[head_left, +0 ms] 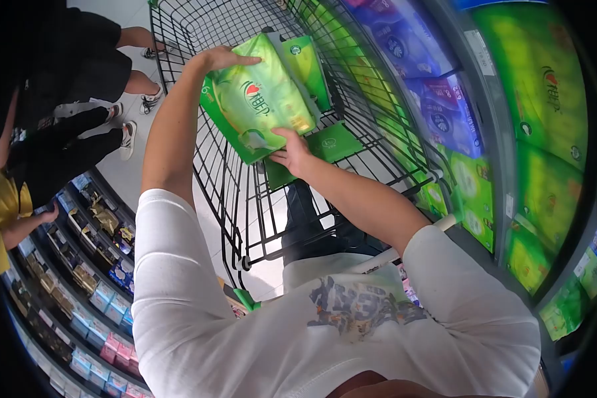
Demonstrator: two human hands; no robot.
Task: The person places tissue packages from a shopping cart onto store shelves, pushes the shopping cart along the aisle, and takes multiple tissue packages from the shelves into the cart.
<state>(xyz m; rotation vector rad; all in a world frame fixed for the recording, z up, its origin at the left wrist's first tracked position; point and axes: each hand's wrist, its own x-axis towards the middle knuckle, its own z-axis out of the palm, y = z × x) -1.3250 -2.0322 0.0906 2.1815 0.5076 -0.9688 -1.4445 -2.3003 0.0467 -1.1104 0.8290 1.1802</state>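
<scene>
A green tissue pack (262, 99) with a red heart logo is held inside the black wire shopping cart (209, 169), tilted. My left hand (223, 59) grips its far left edge, the thumb lying over the top face. At its near edge, my right hand (296, 154) closes around the lower corner, thumb on top and fingers partly underneath. Behind it, another green pack (305, 56) leans in the cart, partly covered. A flat green panel (338, 141) with a pale emblem shows just beyond my right hand.
Shelves on the right hold large green tissue packs (544, 99) and purple packs (438, 109). The cart handle (378, 260) crosses in front of my body. Other people stand at left, one in a yellow top (10, 212). Low shelves carry small boxes (113, 305).
</scene>
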